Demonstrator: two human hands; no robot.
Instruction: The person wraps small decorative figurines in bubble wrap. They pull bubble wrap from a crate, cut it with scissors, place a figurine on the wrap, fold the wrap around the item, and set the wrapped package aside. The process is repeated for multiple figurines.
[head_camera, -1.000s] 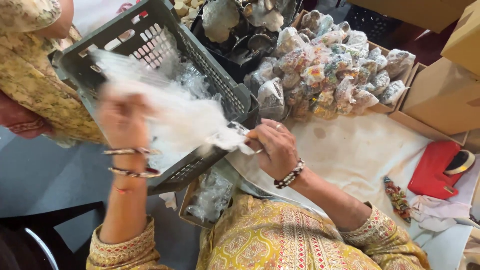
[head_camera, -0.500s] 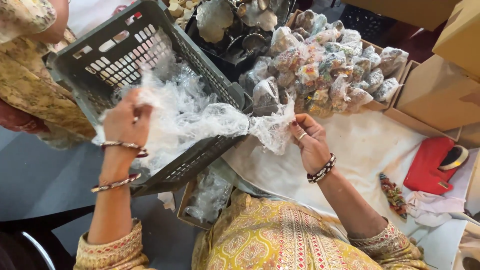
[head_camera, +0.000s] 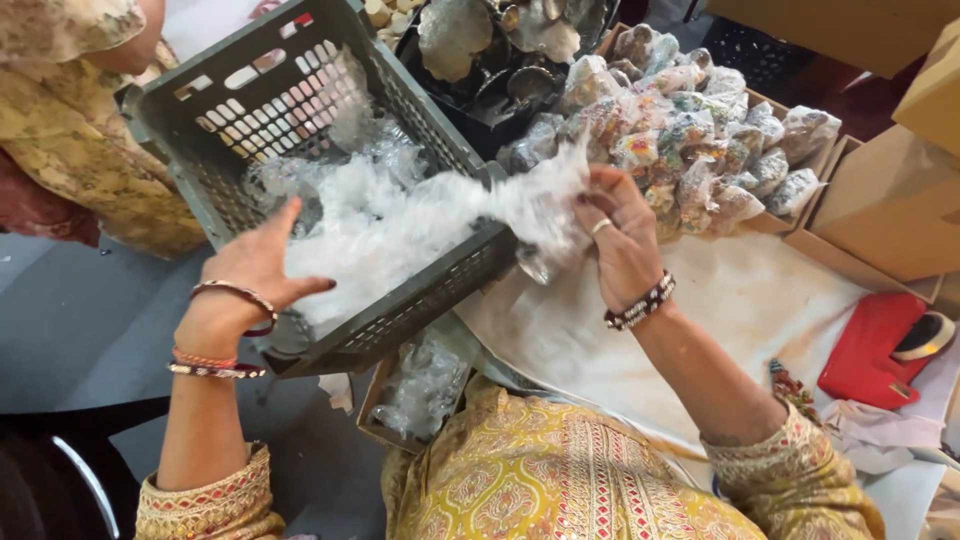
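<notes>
A grey plastic crate (head_camera: 190, 140) stands tilted in front of me, filled with crumpled clear plastic bags (head_camera: 375, 225). My right hand (head_camera: 620, 240) is shut on one clear plastic bag (head_camera: 540, 205), which stretches from the crate's right corner toward the packets. My left hand (head_camera: 250, 285) hovers over the crate's near-left edge with fingers spread, holding nothing and resting against the plastic heap. Both wrists wear bangles.
A cardboard tray (head_camera: 800, 215) piled with several small filled packets (head_camera: 690, 140) sits behind my right hand. A dark bin of metal pieces (head_camera: 500, 50) lies beyond the crate. White cloth (head_camera: 740, 300), a red pouch (head_camera: 870, 345), cardboard boxes (head_camera: 890, 200) at right. Another person's patterned garment (head_camera: 70, 150) at left.
My left hand has let go of the plastic and opened beside the crate. My right hand has lifted its bag up and farther right.
</notes>
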